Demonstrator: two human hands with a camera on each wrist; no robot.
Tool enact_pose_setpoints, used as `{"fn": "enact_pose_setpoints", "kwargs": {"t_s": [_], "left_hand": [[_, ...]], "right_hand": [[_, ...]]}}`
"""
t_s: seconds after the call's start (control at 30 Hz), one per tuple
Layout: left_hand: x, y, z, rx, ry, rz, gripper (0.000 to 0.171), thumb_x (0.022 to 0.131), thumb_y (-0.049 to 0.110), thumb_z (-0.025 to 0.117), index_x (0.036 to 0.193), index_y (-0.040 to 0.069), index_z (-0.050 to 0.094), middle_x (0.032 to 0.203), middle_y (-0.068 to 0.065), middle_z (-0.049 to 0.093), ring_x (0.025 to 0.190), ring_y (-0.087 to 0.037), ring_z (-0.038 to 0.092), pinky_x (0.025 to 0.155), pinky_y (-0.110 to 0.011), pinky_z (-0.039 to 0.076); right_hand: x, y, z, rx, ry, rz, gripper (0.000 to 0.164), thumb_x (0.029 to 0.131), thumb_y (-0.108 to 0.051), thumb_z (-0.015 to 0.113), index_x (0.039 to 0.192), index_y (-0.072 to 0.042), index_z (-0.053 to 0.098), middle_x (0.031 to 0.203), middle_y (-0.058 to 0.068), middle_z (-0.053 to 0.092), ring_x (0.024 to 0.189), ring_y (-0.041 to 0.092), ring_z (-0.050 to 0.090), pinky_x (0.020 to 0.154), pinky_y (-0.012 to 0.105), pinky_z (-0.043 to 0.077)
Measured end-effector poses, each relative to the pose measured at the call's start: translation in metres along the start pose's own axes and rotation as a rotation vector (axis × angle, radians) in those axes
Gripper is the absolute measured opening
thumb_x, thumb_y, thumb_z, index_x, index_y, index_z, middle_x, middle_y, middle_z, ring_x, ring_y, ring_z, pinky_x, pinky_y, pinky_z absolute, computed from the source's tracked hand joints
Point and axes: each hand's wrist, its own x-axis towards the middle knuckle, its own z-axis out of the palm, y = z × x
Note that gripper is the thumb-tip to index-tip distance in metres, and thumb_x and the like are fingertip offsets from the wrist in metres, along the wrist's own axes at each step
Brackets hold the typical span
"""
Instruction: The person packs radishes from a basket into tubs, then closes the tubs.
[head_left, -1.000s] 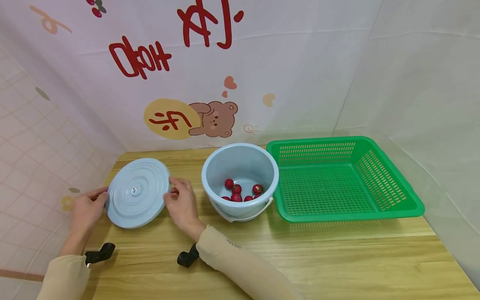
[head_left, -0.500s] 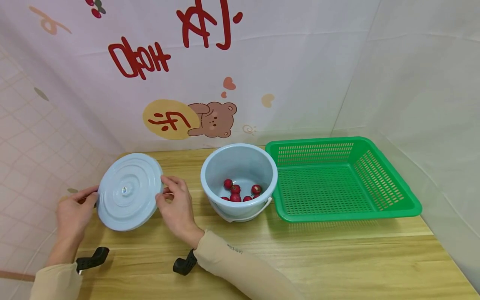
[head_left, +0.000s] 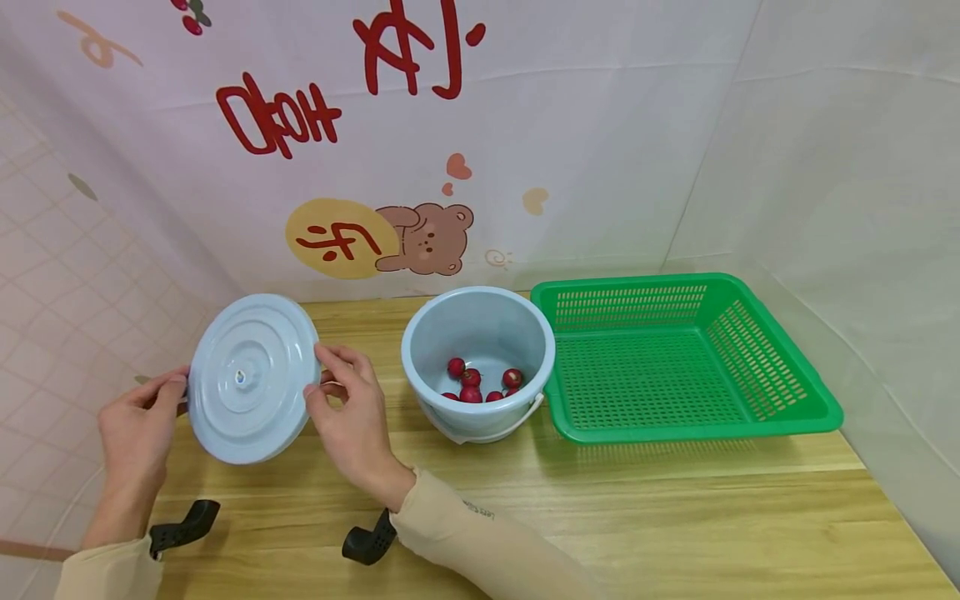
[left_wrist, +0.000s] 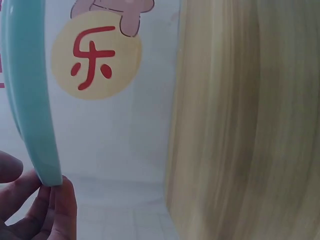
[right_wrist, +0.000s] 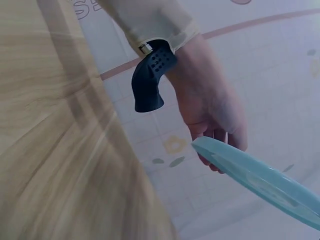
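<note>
A round light-blue lid (head_left: 255,379) is held tilted above the left part of the table, its knobbed side towards the head camera. My left hand (head_left: 141,425) pinches the lid's left edge, and my right hand (head_left: 356,417) pinches its right edge. In the left wrist view the lid (left_wrist: 35,95) shows edge-on, fingers at its lower end. The right wrist view has the lid (right_wrist: 260,180) clear of the wooden surface, the left hand (right_wrist: 215,115) at its rim. Right of my right hand stands a light-blue bucket (head_left: 420,367) with several red radish-like pieces (head_left: 471,379) inside.
A green perforated basket (head_left: 675,433) stands to the right of the bucket, close against it. The wooden table (head_left: 675,525) extends along the front. A printed cloth backdrop (head_left: 600,150) rises behind the table, and a tiled-pattern cloth (head_left: 67,333) hangs at the left.
Both hands have carried the lid left and raised it, tilting it more steeply. The bucket, its contents and the basket stay in place.
</note>
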Motion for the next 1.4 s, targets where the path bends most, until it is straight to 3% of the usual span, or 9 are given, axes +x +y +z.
{"fn": "enact_pose_setpoints", "kwargs": {"t_s": [0.17,0.37,0.57,0.93,1.17,1.4], "left_hand": [[-0.005,0.008,0.004,-0.134,0.054,-0.008,0.020,0.098,0.011,0.066,0.111,0.007,0.082,0.083,0.015,0.073,0.073,0.001,0.069,0.065,-0.009,0.054],[-0.012,0.016,0.010,-0.200,0.102,0.010,0.019,0.096,0.008,0.068,0.108,0.003,0.081,0.085,0.009,0.074,0.071,-0.003,0.069,0.064,-0.011,0.055],[-0.021,0.021,0.019,-0.262,0.123,0.059,0.018,0.095,0.007,0.071,0.107,-0.002,0.080,0.085,0.004,0.076,0.071,-0.006,0.070,0.064,-0.012,0.056],[-0.038,0.036,0.031,-0.270,0.112,0.127,0.020,0.093,0.004,0.072,0.110,-0.004,0.079,0.087,0.004,0.076,0.076,-0.007,0.070,0.066,-0.011,0.055],[-0.046,0.045,0.039,-0.221,0.079,0.120,0.022,0.093,0.003,0.072,0.113,-0.001,0.079,0.090,0.004,0.076,0.076,-0.007,0.070,0.068,-0.011,0.055],[-0.056,0.049,0.047,-0.179,0.035,0.183,0.025,0.093,0.003,0.072,0.118,-0.002,0.077,0.092,0.006,0.077,0.079,-0.005,0.071,0.071,-0.010,0.055]], "right_hand": [[-0.003,-0.011,-0.004,-0.007,-0.013,-0.043,0.049,0.096,0.002,0.063,0.144,-0.004,0.059,0.141,-0.002,0.050,0.105,0.003,0.058,0.099,0.026,0.054],[-0.006,-0.024,-0.009,-0.033,-0.029,-0.115,0.048,0.097,0.001,0.062,0.145,-0.002,0.059,0.142,0.003,0.051,0.106,0.006,0.059,0.098,0.026,0.054],[-0.009,-0.037,-0.016,0.018,-0.040,-0.163,0.048,0.097,0.002,0.062,0.144,0.000,0.058,0.142,0.008,0.051,0.106,0.009,0.060,0.098,0.030,0.055],[-0.014,-0.054,-0.034,0.088,-0.029,-0.191,0.050,0.095,0.006,0.061,0.145,0.003,0.057,0.143,0.014,0.049,0.106,0.014,0.060,0.100,0.035,0.055],[-0.016,-0.062,-0.048,0.082,-0.008,-0.205,0.049,0.095,0.007,0.060,0.144,0.004,0.058,0.141,0.014,0.050,0.105,0.018,0.060,0.100,0.037,0.055],[-0.018,-0.069,-0.065,0.071,0.009,-0.172,0.048,0.095,0.006,0.061,0.143,0.002,0.059,0.142,0.013,0.051,0.106,0.018,0.059,0.101,0.037,0.055]]}}
